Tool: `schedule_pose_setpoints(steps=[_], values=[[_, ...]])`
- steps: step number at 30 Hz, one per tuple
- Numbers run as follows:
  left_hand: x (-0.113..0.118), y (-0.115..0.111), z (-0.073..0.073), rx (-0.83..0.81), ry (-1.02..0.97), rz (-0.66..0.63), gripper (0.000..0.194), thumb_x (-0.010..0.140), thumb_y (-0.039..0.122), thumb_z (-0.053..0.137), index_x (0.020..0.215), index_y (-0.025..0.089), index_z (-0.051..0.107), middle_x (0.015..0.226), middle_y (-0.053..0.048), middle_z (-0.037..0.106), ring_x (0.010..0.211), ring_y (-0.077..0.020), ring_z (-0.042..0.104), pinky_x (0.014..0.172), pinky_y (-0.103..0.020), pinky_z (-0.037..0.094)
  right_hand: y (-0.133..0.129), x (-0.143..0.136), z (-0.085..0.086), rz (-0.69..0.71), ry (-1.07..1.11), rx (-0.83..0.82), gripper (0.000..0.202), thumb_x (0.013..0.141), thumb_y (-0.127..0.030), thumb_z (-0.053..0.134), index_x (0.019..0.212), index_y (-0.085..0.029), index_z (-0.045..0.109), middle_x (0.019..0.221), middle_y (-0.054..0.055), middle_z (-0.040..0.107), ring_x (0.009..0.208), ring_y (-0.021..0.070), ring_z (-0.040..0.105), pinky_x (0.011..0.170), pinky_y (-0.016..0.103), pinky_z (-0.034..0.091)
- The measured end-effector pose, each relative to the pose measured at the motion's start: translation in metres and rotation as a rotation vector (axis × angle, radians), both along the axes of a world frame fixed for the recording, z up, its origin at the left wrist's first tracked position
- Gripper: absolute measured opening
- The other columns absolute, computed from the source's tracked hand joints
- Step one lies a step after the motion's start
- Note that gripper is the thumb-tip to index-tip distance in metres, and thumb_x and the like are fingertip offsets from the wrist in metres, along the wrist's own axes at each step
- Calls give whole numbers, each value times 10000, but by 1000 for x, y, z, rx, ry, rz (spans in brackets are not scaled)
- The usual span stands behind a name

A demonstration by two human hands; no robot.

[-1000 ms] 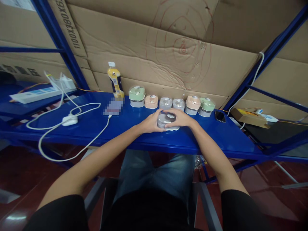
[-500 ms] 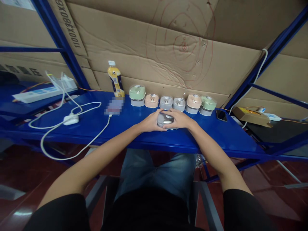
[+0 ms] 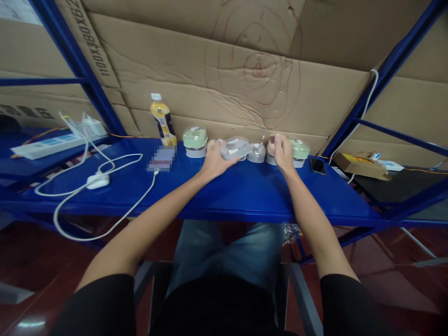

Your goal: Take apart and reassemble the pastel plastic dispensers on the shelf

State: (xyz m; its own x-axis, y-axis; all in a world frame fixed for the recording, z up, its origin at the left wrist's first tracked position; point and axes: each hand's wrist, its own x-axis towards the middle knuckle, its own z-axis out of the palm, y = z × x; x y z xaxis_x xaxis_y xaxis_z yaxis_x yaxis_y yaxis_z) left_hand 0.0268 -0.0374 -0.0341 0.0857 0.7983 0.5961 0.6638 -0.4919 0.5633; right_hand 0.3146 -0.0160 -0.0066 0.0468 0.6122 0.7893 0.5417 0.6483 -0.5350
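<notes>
Container, grey with a clear cover, is held by the left hand alone, its left end clamped between thumb and fingers. Half a second ago it was enclosed by both hands at the near middle of the worktop; now it has been shifted to the far row, just left of a grey tub. Whether it is suspended or rested there cannot be told. Control has thus been passed to one hand, the right hand having been moved to the pink stack; whether anything is clasped by it cannot be told.
</notes>
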Motion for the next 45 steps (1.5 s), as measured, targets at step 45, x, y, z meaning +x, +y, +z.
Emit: schedule_pose_setpoints(steps=[45], values=[[-18, -58, -18, -28, 384, -164, 571, 891, 532, 838, 1312, 213, 621, 1348, -168, 634, 1270, -384, 642, 1120, -540, 573, -26, -41, -19, 426, -503, -185, 893, 693, -713, 976, 1436, -290, 722, 1578, 144, 659, 1485, 409, 602, 1259, 588, 482]])
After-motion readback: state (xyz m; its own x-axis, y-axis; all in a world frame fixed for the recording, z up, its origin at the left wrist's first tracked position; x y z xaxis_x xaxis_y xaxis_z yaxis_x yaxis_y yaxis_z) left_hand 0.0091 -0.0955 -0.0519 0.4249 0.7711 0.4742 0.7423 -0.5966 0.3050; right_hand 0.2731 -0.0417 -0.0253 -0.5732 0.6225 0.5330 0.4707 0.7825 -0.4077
